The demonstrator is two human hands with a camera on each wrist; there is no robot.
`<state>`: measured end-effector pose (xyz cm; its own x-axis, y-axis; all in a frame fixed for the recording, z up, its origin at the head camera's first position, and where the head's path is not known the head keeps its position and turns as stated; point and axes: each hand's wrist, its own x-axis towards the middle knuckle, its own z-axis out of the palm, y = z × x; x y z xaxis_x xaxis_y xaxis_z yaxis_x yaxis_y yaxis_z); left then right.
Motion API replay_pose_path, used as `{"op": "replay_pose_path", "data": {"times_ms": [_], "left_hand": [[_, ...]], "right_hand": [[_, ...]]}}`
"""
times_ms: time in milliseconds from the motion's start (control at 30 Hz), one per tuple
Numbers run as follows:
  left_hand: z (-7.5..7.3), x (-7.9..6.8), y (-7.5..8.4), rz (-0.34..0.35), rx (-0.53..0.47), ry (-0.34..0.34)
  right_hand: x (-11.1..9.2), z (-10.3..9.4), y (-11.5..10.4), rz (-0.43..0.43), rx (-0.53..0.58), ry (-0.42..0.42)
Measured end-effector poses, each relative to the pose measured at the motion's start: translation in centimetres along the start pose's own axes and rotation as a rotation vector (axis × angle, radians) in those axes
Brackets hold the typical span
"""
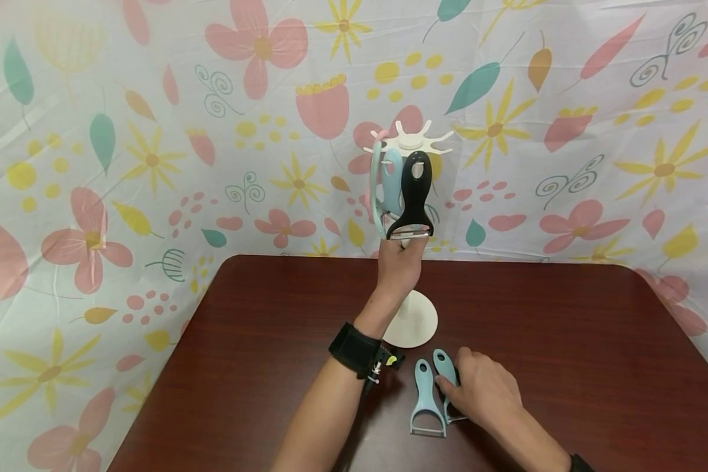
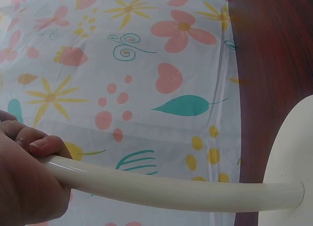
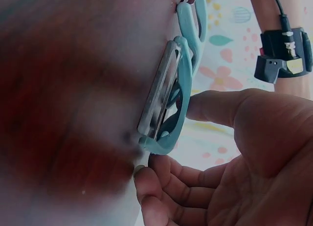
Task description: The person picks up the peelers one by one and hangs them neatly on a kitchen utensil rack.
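A white rack with a ring of hooks (image 1: 412,140) stands upright near the back of the table, on a round base (image 1: 417,321). My left hand (image 1: 398,267) grips its pole (image 2: 171,190) below the hanging tools. A black peeler (image 1: 415,190) and a light blue peeler (image 1: 391,178) hang from the hooks, beside a pale blue and pink looped piece (image 1: 375,190). On the tabletop, my right hand (image 1: 488,387) pinches a second light blue peeler (image 3: 182,89) between thumb and fingers. Close to its left lies another light blue peeler (image 1: 426,400), flat, handle toward the rack.
The dark wooden table (image 1: 242,367) has rounded back corners. Behind it hangs a flower-printed cloth (image 1: 212,164), close to the hooks. A black wrist strap with a camera (image 1: 356,351) is on my left forearm, which reaches across the table beside the loose peelers.
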<state>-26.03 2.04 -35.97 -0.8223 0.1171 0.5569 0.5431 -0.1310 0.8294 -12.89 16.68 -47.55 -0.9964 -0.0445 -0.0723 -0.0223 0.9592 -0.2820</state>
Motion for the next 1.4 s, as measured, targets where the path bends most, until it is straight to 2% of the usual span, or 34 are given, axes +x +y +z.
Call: {"op": "replay_pose_path", "data": {"times_ms": [433, 467, 600, 700, 900, 1133, 1400], "left_hand": [[0.0, -0.1, 0.1, 0.005, -0.006, -0.009], [0.0, 0.0, -0.4, 0.006, -0.010, -0.007], [0.0, 0.0, -0.5, 0.013, -0.012, -0.001], [0.0, -0.2, 0.2, -0.009, -0.004, -0.001], [-0.1, -0.2, 0.3, -0.054, 0.001, -0.011], [0.0, 0.3, -2.9, -0.040, -0.001, 0.005], [0.1, 0.2, -3.4, -0.042, -0.001, 0.012]], "right_hand": [[0.1, 0.1, 0.1, 0.023, 0.011, -0.054], [0.1, 0.0, 0.1, 0.023, 0.013, -0.051], [0.1, 0.0, 0.1, 0.018, 0.017, -0.029], [0.1, 0.0, 0.1, 0.010, 0.026, -0.003], [0.1, -0.1, 0.2, -0.007, 0.031, 0.034], [0.0, -0.4, 0.1, -0.021, 0.051, 0.064], [-0.1, -0.8, -0.1, -0.041, 0.075, 0.122]]}}
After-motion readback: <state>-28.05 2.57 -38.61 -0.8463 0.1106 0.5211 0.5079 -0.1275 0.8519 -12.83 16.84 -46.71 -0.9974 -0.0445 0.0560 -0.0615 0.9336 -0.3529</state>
